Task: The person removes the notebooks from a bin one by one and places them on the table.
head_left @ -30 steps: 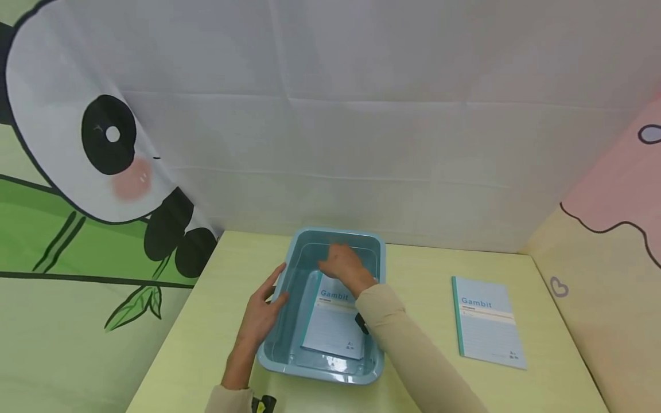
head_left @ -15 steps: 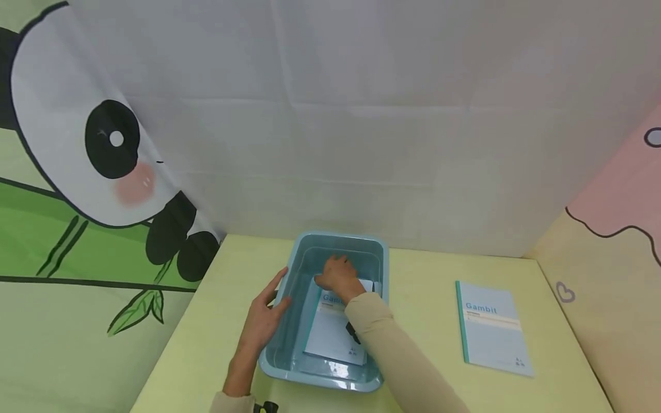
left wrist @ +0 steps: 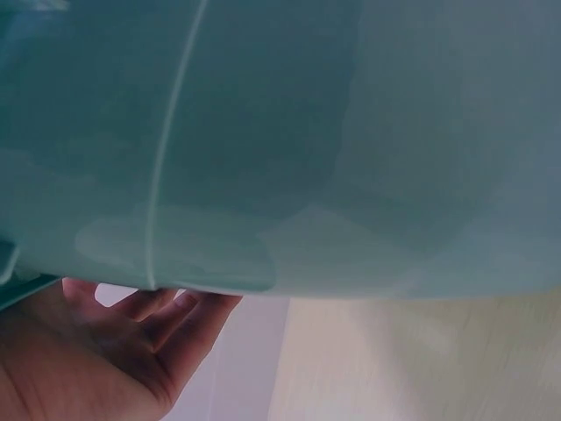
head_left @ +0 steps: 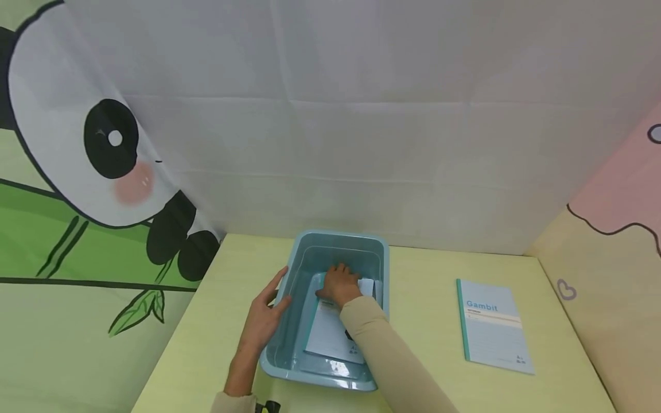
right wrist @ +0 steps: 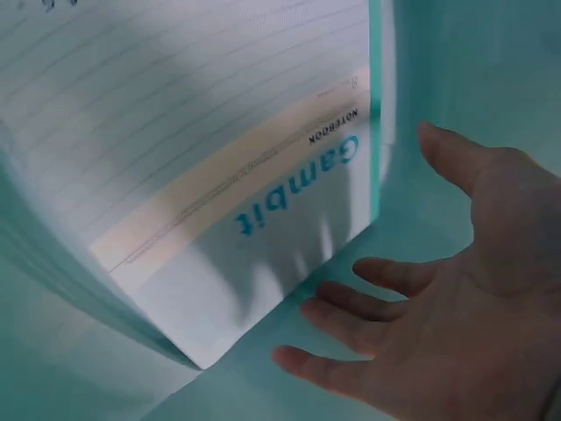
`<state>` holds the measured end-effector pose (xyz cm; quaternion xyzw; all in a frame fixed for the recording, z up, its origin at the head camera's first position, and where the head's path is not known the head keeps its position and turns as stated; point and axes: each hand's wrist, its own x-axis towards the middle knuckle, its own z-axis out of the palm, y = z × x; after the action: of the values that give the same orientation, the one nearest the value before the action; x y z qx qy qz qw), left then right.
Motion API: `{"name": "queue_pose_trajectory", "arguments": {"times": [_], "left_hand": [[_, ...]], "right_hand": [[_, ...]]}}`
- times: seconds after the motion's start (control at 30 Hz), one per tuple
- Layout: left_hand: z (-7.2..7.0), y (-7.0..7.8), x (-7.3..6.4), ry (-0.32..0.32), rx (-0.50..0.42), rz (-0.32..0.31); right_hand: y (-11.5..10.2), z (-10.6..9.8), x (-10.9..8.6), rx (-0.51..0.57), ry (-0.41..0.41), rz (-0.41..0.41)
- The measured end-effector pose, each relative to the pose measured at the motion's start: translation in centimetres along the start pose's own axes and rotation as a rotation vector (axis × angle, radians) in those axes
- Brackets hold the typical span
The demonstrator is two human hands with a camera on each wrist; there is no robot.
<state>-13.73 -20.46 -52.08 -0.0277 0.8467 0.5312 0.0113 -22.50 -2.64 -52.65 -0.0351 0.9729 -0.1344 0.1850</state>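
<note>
A light blue plastic basin (head_left: 356, 381) stands on the table. A notebook marked Gambit (head_left: 330, 339), pale with a green spine, lies inside it. My right hand (head_left: 339, 285) is inside the basin over the notebook's far end. The right wrist view shows this hand's fingers (right wrist: 342, 324) spread near the notebook's (right wrist: 193, 175) top edge, gripping nothing. At the basin's left side, my left hand (head_left: 260, 321) touches the rim with extended fingers and thumb. In the left wrist view, the fingertips of the left hand (left wrist: 114, 351) meet the basin's wall (left wrist: 263, 158).
A second Gambit notebook (head_left: 496, 327) lies flat on the pale yellow table (head_left: 423, 321), right of the basin. A white cloth backdrop (head_left: 361, 143) hangs behind the table. Printed panels stand on both sides, a panda picture (head_left: 62, 143) on the left.
My right hand has come down toward me over the notebook's far end, and its fingers have gone from curled to spread. The left hand keeps its place at the basin's rim.
</note>
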Motion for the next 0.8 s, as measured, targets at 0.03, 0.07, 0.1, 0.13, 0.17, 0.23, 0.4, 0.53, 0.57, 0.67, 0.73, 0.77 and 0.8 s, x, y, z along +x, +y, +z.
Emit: {"name": "queue_pose_trajectory", "arguments": {"times": [0.03, 0.07, 0.1, 0.13, 0.17, 0.23, 0.4, 0.53, 0.57, 0.67, 0.73, 0.77, 0.8], "left_hand": [[0.0, 0.0, 0.0, 0.0, -0.002, 0.002], [0.1, 0.0, 0.0, -0.002, -0.005, 0.001], [0.1, 0.0, 0.0, -0.003, -0.007, 0.0], [0.1, 0.0, 0.0, -0.004, -0.008, 0.0], [0.2, 0.0, 0.0, -0.005, -0.008, -0.001], [0.2, 0.0, -0.1, -0.008, -0.009, -0.005], [0.2, 0.0, -0.1, -0.012, -0.008, -0.007], [0.2, 0.2, 0.0, -0.006, -0.016, 0.006], [0.2, 0.2, 0.0, -0.004, -0.018, 0.008], [0.1, 0.2, -0.1, 0.002, -0.014, 0.005], [0.0, 0.3, -0.1, 0.005, -0.013, -0.007], [0.0, 0.3, -0.2, 0.007, -0.012, -0.009], [0.0, 0.3, -0.2, 0.008, -0.011, -0.008]], "right_hand": [[0.1, 0.1, 0.0, -0.012, 0.001, 0.002], [0.2, 0.3, -0.1, -0.024, 0.004, 0.003], [0.2, 0.5, -0.1, -0.036, 0.01, 0.002], [0.3, 0.6, -0.1, -0.048, 0.019, -0.001], [0.4, 0.8, -0.1, -0.064, 0.028, -0.005], [0.5, 1.3, 0.0, -0.099, 0.045, -0.012], [0.6, 2.2, 0.5, -0.156, 0.071, -0.009], [0.5, 2.4, 0.6, -0.191, 0.078, 0.017], [0.4, 2.4, 0.7, -0.203, 0.075, 0.023], [0.2, 2.4, 0.7, -0.227, 0.059, 0.03], [0.1, 2.4, 0.6, -0.222, 0.049, 0.029], [0.0, 2.4, 0.6, -0.219, 0.042, 0.027], [0.0, 2.3, 0.6, -0.214, 0.04, 0.027]]}}
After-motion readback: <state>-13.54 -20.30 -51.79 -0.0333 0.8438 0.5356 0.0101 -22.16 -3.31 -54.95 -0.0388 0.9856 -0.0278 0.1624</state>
